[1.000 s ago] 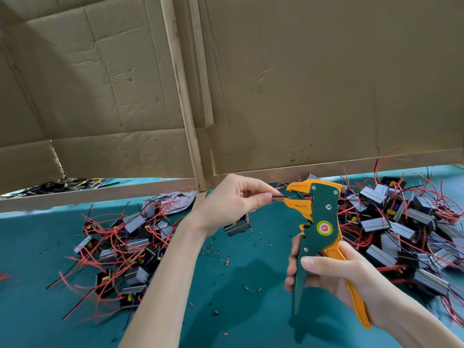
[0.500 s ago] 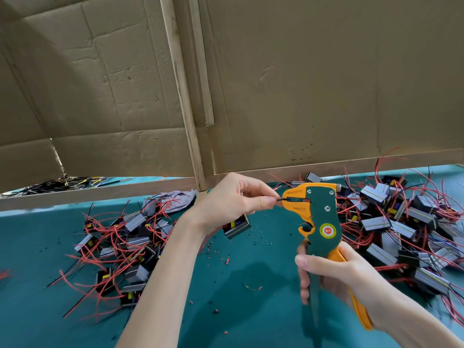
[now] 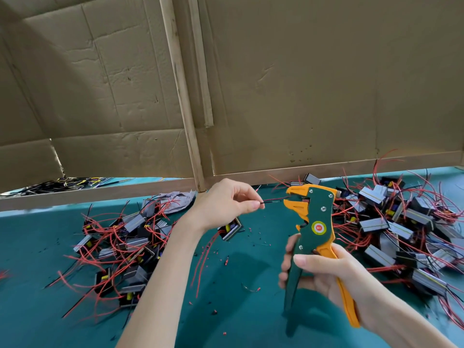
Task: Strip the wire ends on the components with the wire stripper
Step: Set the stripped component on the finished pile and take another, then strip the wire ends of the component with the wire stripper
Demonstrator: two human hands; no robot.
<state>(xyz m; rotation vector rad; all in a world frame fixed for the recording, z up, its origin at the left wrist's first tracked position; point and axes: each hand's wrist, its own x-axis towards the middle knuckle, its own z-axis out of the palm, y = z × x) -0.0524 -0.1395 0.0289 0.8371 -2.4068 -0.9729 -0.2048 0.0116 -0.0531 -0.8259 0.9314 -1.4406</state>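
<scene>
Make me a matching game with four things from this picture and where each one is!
Things:
1. green and orange wire stripper
2. thin dark wire
3. crumpled grey sheet
4. brown cardboard wall

Places:
A. pinched by the left hand
B. standing behind the teal table
C. gripped by the right hand
D. lying beside the left pile of grey components

Pairs: 1-C, 2-A, 3-D, 4-B.

Left hand (image 3: 226,204) pinches wire (image 3: 275,200) beside right hand's (image 3: 324,275) wire stripper (image 3: 315,222).
</scene>
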